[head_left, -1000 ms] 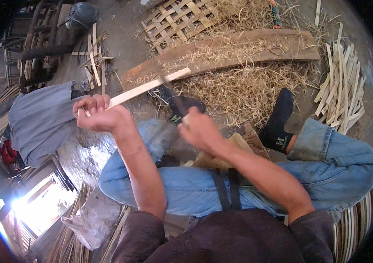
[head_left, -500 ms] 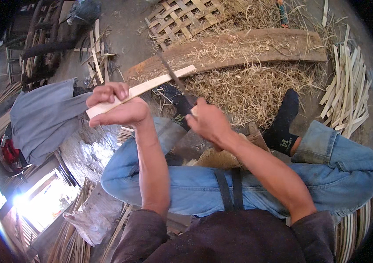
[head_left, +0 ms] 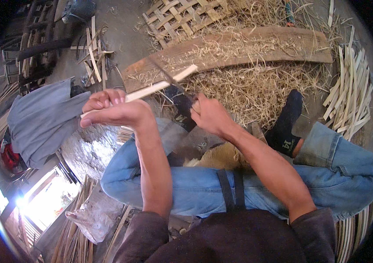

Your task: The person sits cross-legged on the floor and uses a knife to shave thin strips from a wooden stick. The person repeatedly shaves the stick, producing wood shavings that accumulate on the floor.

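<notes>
Hands are working one thing between them — a bamboo strip (head_left: 151,90). The left hand (head_left: 112,111) is curling tight around the strip's near end, knuckles up, while the right hand (head_left: 210,115) is closing in a fist on the handle of a knife (head_left: 173,81) whose blade is meeting the strip near its far end. The strip is running long-axis from the left hand up and to the right, its pale tip ending over a plank (head_left: 239,50), so the left hand is gripping it directly and the right is reaching it only through the blade. Below the hands, jeans-clad legs are crossing the view — a dark sock (head_left: 287,120) at right. Shavings (head_left: 256,85) are lying thick round the plank; split slats (head_left: 348,94) are lying at far right, a woven mat (head_left: 182,15) beyond.
</notes>
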Action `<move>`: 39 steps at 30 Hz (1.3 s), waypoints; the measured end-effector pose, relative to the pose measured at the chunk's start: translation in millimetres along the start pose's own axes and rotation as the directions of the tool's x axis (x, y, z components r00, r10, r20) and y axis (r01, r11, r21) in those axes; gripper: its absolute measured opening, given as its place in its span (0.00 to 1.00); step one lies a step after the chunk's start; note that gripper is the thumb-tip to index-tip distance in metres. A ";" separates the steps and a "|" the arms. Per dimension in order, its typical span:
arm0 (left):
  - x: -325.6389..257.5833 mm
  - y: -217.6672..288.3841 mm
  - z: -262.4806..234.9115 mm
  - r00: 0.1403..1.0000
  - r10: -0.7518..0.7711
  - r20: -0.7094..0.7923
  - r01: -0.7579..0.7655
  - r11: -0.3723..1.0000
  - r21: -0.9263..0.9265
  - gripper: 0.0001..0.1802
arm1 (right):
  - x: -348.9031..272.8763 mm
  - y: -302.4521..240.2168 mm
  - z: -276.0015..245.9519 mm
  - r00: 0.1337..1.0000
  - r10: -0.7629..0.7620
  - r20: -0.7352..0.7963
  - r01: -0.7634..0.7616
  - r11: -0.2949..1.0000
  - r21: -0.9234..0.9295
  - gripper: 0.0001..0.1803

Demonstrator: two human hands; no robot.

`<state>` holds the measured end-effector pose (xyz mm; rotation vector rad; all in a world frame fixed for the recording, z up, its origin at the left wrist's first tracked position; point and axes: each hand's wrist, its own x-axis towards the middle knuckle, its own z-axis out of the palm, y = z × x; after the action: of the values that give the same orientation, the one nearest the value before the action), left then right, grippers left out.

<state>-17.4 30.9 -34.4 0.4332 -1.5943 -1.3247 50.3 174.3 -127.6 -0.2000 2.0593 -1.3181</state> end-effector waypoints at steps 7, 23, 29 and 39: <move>0.1 1.1 3.5 1.000 -0.017 -0.017 0.017 1.000 0.005 0.33 | 9.8 0.6 -10.7 0.988 -0.153 0.003 0.151 0.972 -0.178 0.22; 8.6 -1.8 2.8 1.000 -0.023 -0.007 0.023 1.000 0.014 0.32 | 14.8 46.7 -14.5 0.991 -0.130 -0.042 0.114 0.954 -0.278 0.17; 12.3 -12.4 -4.6 0.999 -0.039 -0.017 0.040 0.999 0.015 0.34 | 6.4 45.8 -9.2 0.999 -0.030 -0.039 0.019 0.969 -0.246 0.16; 21.3 -3.6 -7.9 0.997 -0.049 -0.059 0.045 0.996 -0.075 0.34 | -5.2 75.5 -21.3 0.985 0.085 -0.153 -0.123 0.957 -0.261 0.17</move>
<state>-21.6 9.1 -28.6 0.4641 -1.4884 -1.3882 57.9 228.7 -183.9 -0.1179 2.3336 -1.0097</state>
